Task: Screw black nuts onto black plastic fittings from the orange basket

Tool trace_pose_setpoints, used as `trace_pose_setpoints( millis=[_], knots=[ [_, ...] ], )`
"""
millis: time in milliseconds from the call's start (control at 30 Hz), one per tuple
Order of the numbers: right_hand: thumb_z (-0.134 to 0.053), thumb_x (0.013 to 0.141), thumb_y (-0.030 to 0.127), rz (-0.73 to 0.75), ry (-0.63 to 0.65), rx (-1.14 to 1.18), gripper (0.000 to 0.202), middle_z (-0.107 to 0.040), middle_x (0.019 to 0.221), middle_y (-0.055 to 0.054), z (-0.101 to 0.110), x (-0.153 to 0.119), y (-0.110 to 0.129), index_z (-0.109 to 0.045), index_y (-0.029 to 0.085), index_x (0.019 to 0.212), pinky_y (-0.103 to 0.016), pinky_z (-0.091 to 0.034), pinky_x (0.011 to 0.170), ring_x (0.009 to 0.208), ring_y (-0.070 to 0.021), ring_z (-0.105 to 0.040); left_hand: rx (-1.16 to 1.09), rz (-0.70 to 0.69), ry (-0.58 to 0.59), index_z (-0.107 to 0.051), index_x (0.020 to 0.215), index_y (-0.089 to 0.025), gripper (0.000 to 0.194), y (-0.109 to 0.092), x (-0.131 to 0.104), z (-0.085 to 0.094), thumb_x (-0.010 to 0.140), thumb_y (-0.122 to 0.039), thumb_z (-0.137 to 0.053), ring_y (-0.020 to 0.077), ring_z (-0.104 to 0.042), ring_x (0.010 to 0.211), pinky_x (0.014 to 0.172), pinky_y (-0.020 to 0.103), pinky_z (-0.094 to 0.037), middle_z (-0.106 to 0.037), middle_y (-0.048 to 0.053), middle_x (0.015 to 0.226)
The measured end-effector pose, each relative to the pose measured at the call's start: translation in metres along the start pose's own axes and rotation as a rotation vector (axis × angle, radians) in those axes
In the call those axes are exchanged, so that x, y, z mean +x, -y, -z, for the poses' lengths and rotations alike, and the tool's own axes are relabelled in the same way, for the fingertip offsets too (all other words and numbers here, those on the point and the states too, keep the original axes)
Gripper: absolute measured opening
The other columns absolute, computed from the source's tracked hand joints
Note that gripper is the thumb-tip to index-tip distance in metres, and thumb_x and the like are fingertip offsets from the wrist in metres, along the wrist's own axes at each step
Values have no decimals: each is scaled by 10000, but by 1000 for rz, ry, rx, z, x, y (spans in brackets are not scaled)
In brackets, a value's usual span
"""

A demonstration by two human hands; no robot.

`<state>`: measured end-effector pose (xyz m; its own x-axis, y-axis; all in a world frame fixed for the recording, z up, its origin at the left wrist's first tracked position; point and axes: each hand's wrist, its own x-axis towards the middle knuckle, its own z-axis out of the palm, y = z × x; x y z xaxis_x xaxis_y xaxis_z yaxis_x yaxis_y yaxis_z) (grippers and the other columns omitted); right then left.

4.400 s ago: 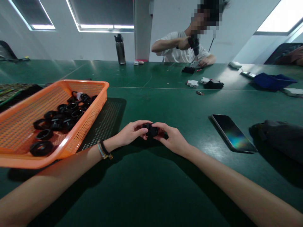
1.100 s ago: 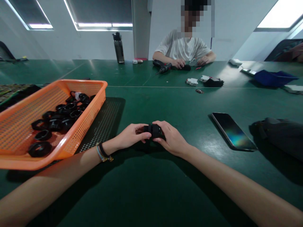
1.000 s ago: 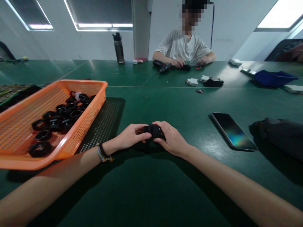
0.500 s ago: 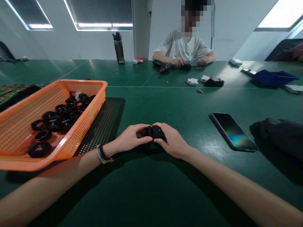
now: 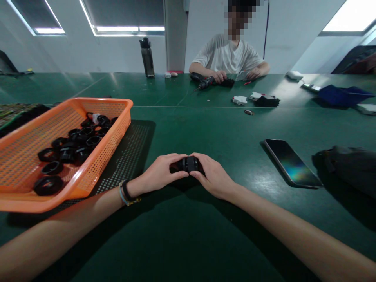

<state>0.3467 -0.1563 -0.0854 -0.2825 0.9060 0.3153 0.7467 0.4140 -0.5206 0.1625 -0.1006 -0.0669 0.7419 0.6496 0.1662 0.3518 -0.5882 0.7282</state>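
Green and glossy, the counter [image 5: 182, 243] stretches in the head view towards a pale wall, with an orange basket [image 5: 102, 100] on it as the landmark. To the right of the basket, just above the counter or resting on it (I cannot tell which), is a small black ribbed piece [image 5: 191, 164]. The left hand [image 5: 160, 171] pinches its basket-side end between thumb and fingers, and the right hand [image 5: 216, 176] pinches the end away from the basket, the fingertips of the two nearly meeting. Whether it is one part or two joined is hidden by the grip. The likeliest trouble, as I judge it, is a slip: the piece looks smooth and rounded, so uneven pressure or a twist off its axis could roll it out of the fingers. If it is two threaded parts, tilting one end could cross them. Dropped, it might roll away from the basket towards the phone [image 5: 290, 162], which lies farther right. Black rings [image 5: 52, 167] crowd inside the basket, near the left forearm; an elbow knock could jog them. Well beyond the basket, to its right, a co-worker [image 5: 229, 58] sits near a drill [image 5: 206, 83], too far off to interfere, I think.
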Motion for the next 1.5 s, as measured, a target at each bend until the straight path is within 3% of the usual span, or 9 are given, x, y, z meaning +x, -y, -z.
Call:
trace_pose_setpoints(
  millis=[200, 367, 600, 700, 800, 967, 1033, 1133, 1500],
  knots=[
    [-426, 878, 313, 6, -57, 18, 282, -632, 1017, -138, -1, -2, 2, -458, 143, 1101, -418, -501, 783, 904, -243, -609, 254, -150, -137, -556, 1140, -114, 391, -5, -4, -5, 783, -247, -646, 206, -615, 953, 832, 327, -509, -652, 105, 1050],
    [-403, 879, 294, -26, -53, 45, 277, -633, 1023, -144, 0, -2, 7, -453, 134, 1100, -412, -500, 766, 904, -246, -610, 327, -280, -233, -531, 1148, -123, 368, -1, -7, -9, 813, -251, -616, 200, -611, 978, 857, 339, -523, -640, 105, 1059],
    [-386, 876, 280, -123, -42, 53, 269, -641, 1003, -141, 3, -2, 18, -454, 135, 1091, -410, -500, 755, 881, -249, -620, 348, -355, -265, -509, 1178, -124, 365, -1, -8, -9, 844, -255, -573, 204, -600, 997, 865, 351, -523, -625, 116, 1072],
    [-366, 892, 322, -140, -38, 58, 286, -646, 974, -136, 3, -2, 16, -452, 136, 1091, -402, -506, 731, 847, -244, -628, 247, -304, -224, -526, 1168, -138, 362, 1, -6, -7, 830, -250, -591, 206, -590, 1015, 893, 365, -502, -615, 114, 1092],
    [-330, 911, 425, -75, -67, 70, 355, -645, 957, -134, 0, -3, 10, -446, 142, 1091, -391, -516, 711, 828, -237, -634, -4, -158, -144, -530, 1171, -170, 401, 3, -3, -6, 800, -294, -620, 206, -585, 1011, 877, 362, -498, -591, 101, 1122],
    [-273, 889, 579, 136, -173, 35, 499, -621, 1045, -148, -2, -4, 2, -413, 168, 1135, -417, -517, 775, 943, -253, -616, -506, 82, 30, -485, 1160, -149, 467, 3, -1, -7, 772, -381, -602, 138, -605, 746, 650, 260, -510, -589, 73, 996],
    [-265, 893, 572, 170, -179, 20, 487, -622, 1042, -140, -2, -4, 1, -405, 178, 1144, -414, -518, 788, 950, -247, -617, -519, 120, 78, -497, 1116, -145, 424, 2, -1, -8, 771, -371, -597, 109, -571, 654, 600, 233, -482, -587, 35, 882],
    [-255, 899, 562, 184, -185, 6, 476, -619, 1043, -137, -1, -4, 1, -392, 185, 1155, -414, -520, 799, 958, -245, -617, -483, 107, 60, -485, 1128, -162, 399, -2, -2, -10, 790, -358, -569, 109, -561, 660, 588, 223, -464, -585, 28, 892],
    [-223, 908, 553, 181, -243, 10, 480, -616, 1009, -147, -1, -12, 10, -392, 163, 1130, -378, -527, 757, 912, -230, -617, -187, 39, -63, -455, 1153, -173, 354, -21, -12, -14, 827, -293, -524, 205, -578, 950, 840, 331, -473, -605, 74, 1073]
  ],
)
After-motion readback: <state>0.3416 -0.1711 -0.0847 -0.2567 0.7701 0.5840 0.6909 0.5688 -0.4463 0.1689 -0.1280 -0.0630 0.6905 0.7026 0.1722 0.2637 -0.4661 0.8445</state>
